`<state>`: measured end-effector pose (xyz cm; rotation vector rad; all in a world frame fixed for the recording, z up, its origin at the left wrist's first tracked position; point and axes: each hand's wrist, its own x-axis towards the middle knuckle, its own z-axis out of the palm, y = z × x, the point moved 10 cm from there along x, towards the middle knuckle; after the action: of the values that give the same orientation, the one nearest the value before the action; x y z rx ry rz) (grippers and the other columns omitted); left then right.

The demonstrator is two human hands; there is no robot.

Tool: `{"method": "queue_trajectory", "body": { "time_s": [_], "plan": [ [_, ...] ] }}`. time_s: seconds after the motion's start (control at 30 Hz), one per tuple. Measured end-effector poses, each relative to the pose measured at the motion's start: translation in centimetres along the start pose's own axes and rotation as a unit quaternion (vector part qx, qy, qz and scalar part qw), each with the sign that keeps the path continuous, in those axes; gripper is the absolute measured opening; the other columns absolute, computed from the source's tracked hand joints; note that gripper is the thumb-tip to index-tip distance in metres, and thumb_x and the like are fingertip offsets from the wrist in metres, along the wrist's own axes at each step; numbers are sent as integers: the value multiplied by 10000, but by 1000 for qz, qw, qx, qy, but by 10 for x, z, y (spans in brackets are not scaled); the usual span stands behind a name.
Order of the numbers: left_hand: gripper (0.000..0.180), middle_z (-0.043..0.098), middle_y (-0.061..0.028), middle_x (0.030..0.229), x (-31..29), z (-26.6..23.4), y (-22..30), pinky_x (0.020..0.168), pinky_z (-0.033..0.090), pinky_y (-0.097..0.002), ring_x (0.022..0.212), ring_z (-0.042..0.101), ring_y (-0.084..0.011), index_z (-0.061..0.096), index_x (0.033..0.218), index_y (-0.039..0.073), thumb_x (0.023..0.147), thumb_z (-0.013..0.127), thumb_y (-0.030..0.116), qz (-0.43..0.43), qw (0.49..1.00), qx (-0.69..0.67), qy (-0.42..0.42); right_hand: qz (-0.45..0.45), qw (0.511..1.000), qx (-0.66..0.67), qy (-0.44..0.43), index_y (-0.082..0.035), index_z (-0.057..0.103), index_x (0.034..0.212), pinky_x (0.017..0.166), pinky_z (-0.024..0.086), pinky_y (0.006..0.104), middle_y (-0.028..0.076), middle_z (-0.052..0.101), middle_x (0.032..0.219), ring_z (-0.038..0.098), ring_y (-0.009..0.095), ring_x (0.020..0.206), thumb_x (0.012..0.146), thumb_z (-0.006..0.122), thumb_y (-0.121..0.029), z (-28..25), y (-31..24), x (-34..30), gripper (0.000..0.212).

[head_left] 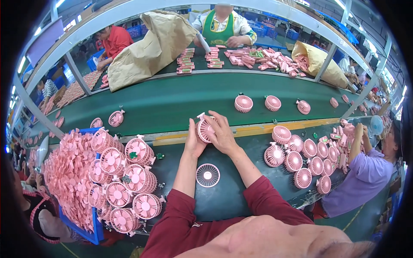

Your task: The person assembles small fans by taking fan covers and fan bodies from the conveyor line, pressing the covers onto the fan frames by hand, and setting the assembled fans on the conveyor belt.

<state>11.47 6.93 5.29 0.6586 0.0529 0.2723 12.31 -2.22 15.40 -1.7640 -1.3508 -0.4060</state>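
Observation:
Between my two hands, above the near edge of the green conveyor, is a round pink fan head (204, 130) with a slatted grille and a small stub on top. My left hand (194, 142) cups its left side, and my right hand (223, 134) wraps the right side with fingers over the grille. A loose pink grille cover (208, 175) lies flat on the dark green worktable (223, 202), between my forearms. To the left sit stacked open fan heads (117, 194) with blades showing. Several grille-covered fan heads (302, 178) stand in a group at the right.
A blue bin (98, 230) heaped with pink fan blades (69, 172) stands at far left. Fan heads (244, 103) rest on the green conveyor (180, 105) beyond my hands. Across it a person in a green apron (217, 30) works by pink handles. Another person in purple (363, 182) works at right.

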Motion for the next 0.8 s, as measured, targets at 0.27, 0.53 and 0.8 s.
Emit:
{"method": "queue_trajectory", "body": {
  "time_s": [0.27, 0.53, 0.8],
  "plan": [
    [515, 581, -78, 1210, -5, -3, 6, 910, 494, -351, 1098, 582, -185, 495, 1286, 72, 1010, 393, 495, 46, 991, 76, 103, 43, 997, 27, -64, -104, 342, 1455, 1096, 320, 456, 194, 330, 1461, 344, 395, 1337, 857, 633, -405, 20, 9, -8, 730],
    [384, 528, -106, 1173, -36, 21, 43, 898, 442, -288, 1071, 542, -170, 425, 1258, 27, 1035, 426, 340, 306, 874, 344, 156, 186, 919, 348, 14, -59, 241, 1472, 1076, 323, 333, 141, 402, 1382, 411, 217, 1283, 1027, 352, -377, 59, 28, -20, 558],
    [334, 535, -120, 1100, -43, 39, 46, 876, 443, -319, 990, 543, -186, 473, 1198, 4, 968, 527, 240, 363, 849, 360, 134, 271, 822, 494, 83, -83, 397, 1367, 983, 419, 303, 89, 509, 1257, 523, 171, 1130, 1042, 296, -449, 52, 31, -24, 499]
  ]
}}
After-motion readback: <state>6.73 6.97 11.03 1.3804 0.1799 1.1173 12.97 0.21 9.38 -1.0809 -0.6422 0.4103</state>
